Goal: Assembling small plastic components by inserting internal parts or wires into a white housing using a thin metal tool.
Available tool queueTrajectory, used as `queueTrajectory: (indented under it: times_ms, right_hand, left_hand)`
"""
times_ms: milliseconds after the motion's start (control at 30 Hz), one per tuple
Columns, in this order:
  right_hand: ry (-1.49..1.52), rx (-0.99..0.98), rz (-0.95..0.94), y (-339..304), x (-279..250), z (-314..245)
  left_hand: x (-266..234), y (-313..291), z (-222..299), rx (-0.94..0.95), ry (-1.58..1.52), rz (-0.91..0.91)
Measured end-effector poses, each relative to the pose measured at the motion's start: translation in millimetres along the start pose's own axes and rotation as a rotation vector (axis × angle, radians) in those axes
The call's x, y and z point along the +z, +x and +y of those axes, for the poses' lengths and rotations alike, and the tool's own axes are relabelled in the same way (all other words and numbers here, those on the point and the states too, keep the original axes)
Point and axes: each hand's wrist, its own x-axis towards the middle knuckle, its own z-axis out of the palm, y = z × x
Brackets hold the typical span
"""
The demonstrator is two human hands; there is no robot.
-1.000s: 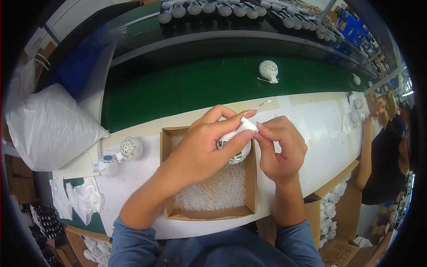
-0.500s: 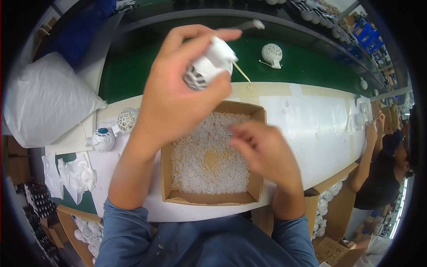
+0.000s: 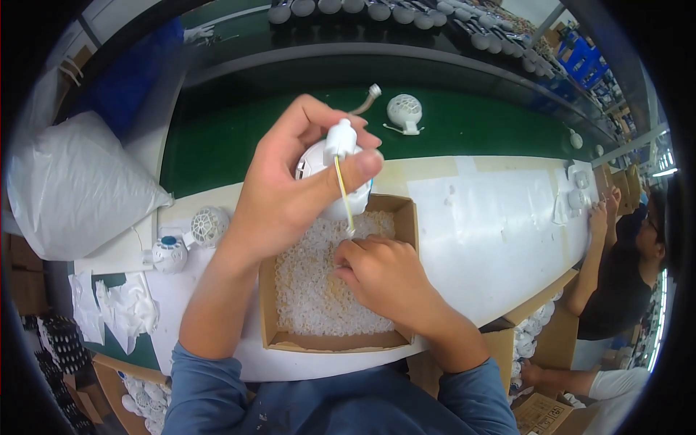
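The left hand (image 3: pixel 290 196) grips a white fan housing (image 3: pixel 330 177) above the cardboard box (image 3: pixel 406 217); the right hand (image 3: pixel 380 272) fingers pinch among white pellets (image 3: pixel 312 290).

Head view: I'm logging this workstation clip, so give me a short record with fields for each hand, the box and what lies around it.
left hand: left hand holds a white round plastic part with a yellow wire hanging from it, raised above the box
right hand: right hand reaches into the box, fingers among the pieces
box: open cardboard box filled with small white pieces
surface: white table, green belt behind it
nearby: white grille part on the belt; white bag to the left
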Motion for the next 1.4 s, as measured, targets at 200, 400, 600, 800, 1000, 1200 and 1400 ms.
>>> queueTrajectory:
  times_ms: [200,400,600,800,1000,1200,1400]
  right_hand:
    - [0.387,0.097,0.071,3.0,-15.1,1.8]
    - [0.587,0.155,0.436,-1.0,-40.3,6.9]
    - [0.606,0.105,0.831,-2.5,-40.3,27.9]
    - [0.677,0.118,0.756,-1.2,-41.9,31.9]
    - [0.754,0.194,0.633,-2.5,-49.6,43.0]
    - [1.124,0.087,0.488,-5.2,-48.0,48.3]
    - [1.344,-0.013,0.520,-3.2,-44.9,43.0]
  left_hand:
    - [4.4,0.7,8.6,0.061,0.331,-0.052]
    - [4.3,1.1,8.2,0.196,0.606,-0.064]
    - [13.5,-1.4,1.5,0.261,0.770,-0.074]
    - [16.4,-4.1,3.1,0.251,0.827,-0.103]
    - [16.9,-6.4,11.9,0.175,0.593,-0.252]
    - [12.9,-4.2,15.7,0.167,0.436,-0.294]
    - [12.9,-9.9,22.5,-0.003,0.179,-0.302]
